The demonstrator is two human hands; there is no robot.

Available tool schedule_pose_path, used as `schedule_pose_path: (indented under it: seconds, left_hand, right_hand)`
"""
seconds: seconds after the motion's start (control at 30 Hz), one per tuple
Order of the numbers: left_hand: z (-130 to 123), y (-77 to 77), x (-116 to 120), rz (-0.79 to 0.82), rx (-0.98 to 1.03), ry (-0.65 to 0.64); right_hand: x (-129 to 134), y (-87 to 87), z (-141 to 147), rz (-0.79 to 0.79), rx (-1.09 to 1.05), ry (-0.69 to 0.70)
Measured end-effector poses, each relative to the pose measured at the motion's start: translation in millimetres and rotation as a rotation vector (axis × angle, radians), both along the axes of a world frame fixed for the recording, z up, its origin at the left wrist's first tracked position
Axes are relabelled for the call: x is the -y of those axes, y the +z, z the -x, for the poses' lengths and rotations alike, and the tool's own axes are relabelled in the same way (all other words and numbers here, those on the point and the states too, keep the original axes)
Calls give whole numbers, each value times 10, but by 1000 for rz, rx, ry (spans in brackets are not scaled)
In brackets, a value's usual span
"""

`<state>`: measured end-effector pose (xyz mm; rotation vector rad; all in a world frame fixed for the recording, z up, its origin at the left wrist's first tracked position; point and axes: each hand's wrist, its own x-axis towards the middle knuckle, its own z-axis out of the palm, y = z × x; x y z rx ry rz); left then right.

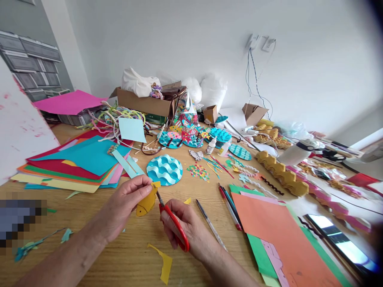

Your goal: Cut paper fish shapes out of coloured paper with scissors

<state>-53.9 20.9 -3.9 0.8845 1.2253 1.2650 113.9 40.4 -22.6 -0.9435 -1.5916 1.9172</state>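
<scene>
Between thumb and fingers, my left hand (134,195) pinches a yellow paper fish (146,204) with a drawn eye and a curved gill line. My right hand (179,221) is closed round the red handles of a pair of scissors (181,235). The scissors' blades point up and left and meet the fish's right edge near its tail. Whether the blades are parted is hard to make out. On the wooden table below lies a yellow paper scrap (165,267), and a smaller yellow piece (187,201) lies just beyond my right hand.
A blue wave-patterned disc (164,169) lies ahead, with paper confetti (198,172) and glue bottles (211,146) to its right. Stacked coloured paper (68,159) is at left. A pen (211,224), orange paper (278,231) and a phone (341,241) lie at right.
</scene>
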Motion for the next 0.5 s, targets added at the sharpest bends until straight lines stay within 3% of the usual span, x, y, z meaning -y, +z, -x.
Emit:
schedule_pose_path:
  seconds: [0.2, 0.5]
  left_hand:
    - [1, -25, 3, -5, 1, 2]
    - [-3, 0, 12, -30, -14, -36]
  right_hand:
    - [6, -60, -1, -35, 27, -21]
    - [16, -1, 12, -28, 72, -22]
